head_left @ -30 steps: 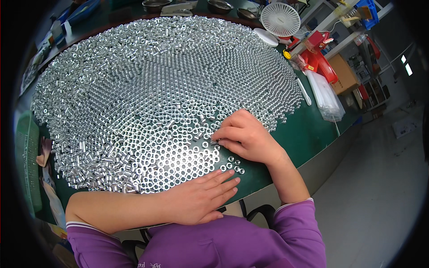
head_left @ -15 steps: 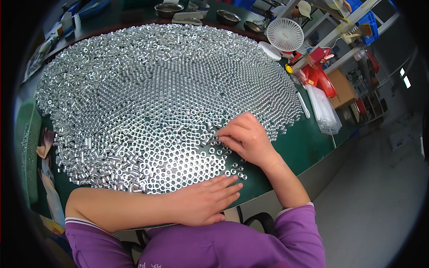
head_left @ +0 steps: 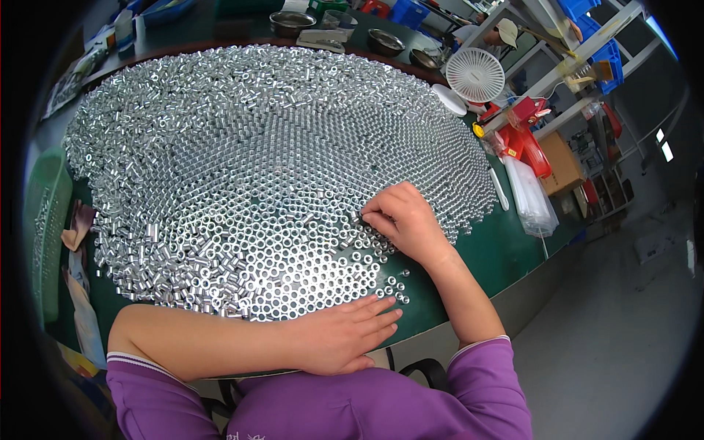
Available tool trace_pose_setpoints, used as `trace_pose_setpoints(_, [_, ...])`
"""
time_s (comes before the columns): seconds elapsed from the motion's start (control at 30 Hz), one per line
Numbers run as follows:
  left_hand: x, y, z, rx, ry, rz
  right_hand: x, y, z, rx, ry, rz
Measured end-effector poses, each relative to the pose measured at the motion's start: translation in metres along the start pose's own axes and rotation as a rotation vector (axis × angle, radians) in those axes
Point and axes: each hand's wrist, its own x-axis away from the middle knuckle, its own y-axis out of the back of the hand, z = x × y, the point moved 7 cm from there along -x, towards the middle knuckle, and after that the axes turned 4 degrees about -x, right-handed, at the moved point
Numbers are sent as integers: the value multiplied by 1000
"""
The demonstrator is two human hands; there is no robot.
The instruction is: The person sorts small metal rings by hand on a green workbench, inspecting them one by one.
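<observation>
A wide spread of small silver metal sleeves (head_left: 286, 139) covers the green table. Many stand upright in close rows through the middle, their round holes facing up, while others lie tipped at the far side and near left. Among the standing sleeves at the right front, my right hand (head_left: 407, 224) is closed in a pinch of thumb and forefinger on a small metal sleeve, mostly hidden by the fingertips. My left hand (head_left: 345, 334) rests flat by the near edge, fingers stretched out, just below the nearest sleeves. A few loose sleeves (head_left: 400, 286) stand between the two hands.
A green basket (head_left: 55, 242) stands at the left edge. Metal bowls (head_left: 292, 22) line the back. To the right are a white fan (head_left: 475, 75), red bins (head_left: 534, 152), clear plastic bags (head_left: 529, 196) and a cardboard box (head_left: 563, 165). Another person (head_left: 499, 33) sits at the far right.
My right hand keeps its pinch among the sleeves with only a slight shift. My left hand stays flat in place. The whole view has moved a little, showing more of the back.
</observation>
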Motion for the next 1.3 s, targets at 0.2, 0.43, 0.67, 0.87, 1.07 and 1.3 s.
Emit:
trace_pose_setpoints(0.2, [0, 1, 1, -6, -1, 0, -10, -6, 15, 35, -53, 49])
trace_pose_setpoints(0.43, [-2, 0, -1, -2, -13, 1, 0, -3, 10, 128, -50, 6])
trace_pose_setpoints(0.67, [0, 2, 0, -14, -9, -20, -9, -9, 13, 55, 9, 22])
trace_pose_setpoints(0.87, [1, 0, -1, -16, -8, -31, -9, -12, 16, 54, 23, 60])
trace_pose_setpoints(1.07, [0, 0, -1, -40, -14, -24, -38, -9, 11, 36, 33, -13])
trace_pose_setpoints(1.3, [0, 2, -1, -27, -7, -24, -36, 9, -9, 92, -53, -73])
